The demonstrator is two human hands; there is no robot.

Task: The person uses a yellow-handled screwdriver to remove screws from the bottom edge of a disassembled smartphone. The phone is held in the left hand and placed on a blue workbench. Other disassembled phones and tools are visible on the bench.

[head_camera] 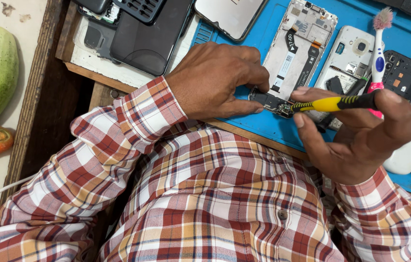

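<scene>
Left hand (217, 80) pressed flat, fingers curled; right hand (360, 133) in pinching grip.

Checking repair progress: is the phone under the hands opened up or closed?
Opened up: the phone lies on the blue mat with its back off, ribbon cables and inner frame bare.

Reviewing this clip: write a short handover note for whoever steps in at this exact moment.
Left hand: pinches the bottom end of the opened phone and holds it down on the blue mat.
Right hand: holds the yellow-and-black screwdriver, tip on the small board at the phone's bottom end.
Nearby: a toothbrush lies upright in the picture beside a second opened phone; more phones and covers lie along the mat's far edge.
Done: phone's back is off, insides bare.
Left: tip is on the board; whether a screw is out cannot be told.
</scene>
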